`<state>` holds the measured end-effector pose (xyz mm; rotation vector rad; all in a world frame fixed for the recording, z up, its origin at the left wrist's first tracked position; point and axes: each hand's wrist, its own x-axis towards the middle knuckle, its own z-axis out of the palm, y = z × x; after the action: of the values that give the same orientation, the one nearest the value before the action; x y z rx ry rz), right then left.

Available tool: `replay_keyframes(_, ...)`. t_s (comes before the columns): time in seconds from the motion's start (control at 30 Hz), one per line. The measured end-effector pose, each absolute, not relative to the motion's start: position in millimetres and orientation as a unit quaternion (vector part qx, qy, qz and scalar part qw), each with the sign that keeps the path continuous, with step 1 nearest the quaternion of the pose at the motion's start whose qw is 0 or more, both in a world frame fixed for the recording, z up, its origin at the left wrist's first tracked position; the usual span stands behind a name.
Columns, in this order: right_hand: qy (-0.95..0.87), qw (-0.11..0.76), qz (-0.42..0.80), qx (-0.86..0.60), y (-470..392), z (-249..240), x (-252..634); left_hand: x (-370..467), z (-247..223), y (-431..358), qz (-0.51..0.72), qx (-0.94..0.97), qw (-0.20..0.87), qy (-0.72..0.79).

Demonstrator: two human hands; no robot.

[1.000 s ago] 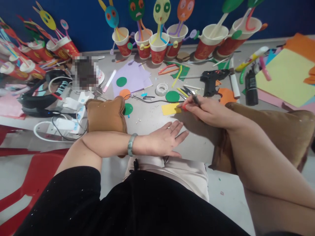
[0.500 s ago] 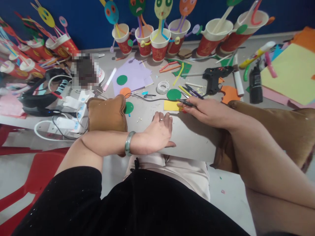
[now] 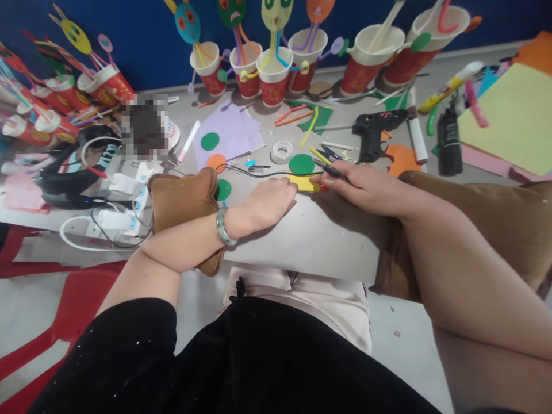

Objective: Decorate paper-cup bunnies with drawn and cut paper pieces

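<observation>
My left hand point(image 3: 268, 202), with a bangle on its wrist, has its fingers closed at the left end of a small yellow piece of paper point(image 3: 305, 183). In my right hand point(image 3: 364, 188) a dark pen point(image 3: 333, 171) is gripped, pointing left over the right end of that paper. A bit of red point(image 3: 324, 187) shows beside the right fingertips. Just behind the yellow paper lie a green paper circle point(image 3: 302, 164) and a thin black cable point(image 3: 269, 174). Scissors point(image 3: 328, 153) lie partly hidden behind my right hand.
Red paper cups point(image 3: 273, 86) with straw figures line the back. A black glue gun point(image 3: 374, 133), tape roll point(image 3: 282, 152) and purple paper point(image 3: 226, 132) lie nearer. Brown cushions point(image 3: 183, 201) flank my arms. A power strip point(image 3: 140, 201) with cables sits left, coloured sheets point(image 3: 513, 121) right.
My left hand has moved forward from the bare table to the yellow paper's left end, its fingers closing there. My right hand has shifted slightly, still with the pen. The view has tilted a little.
</observation>
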<state>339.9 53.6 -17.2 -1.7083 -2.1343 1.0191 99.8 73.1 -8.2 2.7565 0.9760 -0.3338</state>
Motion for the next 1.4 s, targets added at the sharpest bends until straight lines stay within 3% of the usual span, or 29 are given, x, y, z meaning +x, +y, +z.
replay_keyframes(0.33,-0.726,0.12,0.344,-0.583,54,-17,338,104,-14,78,-0.103,0.921,0.076,0.367)
replay_keyframes(0.57,-0.731,0.146,0.348,-0.568,50,-17,339,84,-24,94,-0.046,0.922,0.147,0.354)
replay_keyframes(0.97,-0.729,0.029,0.397,-0.557,45,-9,342,88,-28,93,-0.033,0.923,0.13,0.359)
replay_keyframes(1.4,-0.702,0.034,0.256,-0.664,46,2,345,90,-24,88,-0.045,0.925,0.128,0.356)
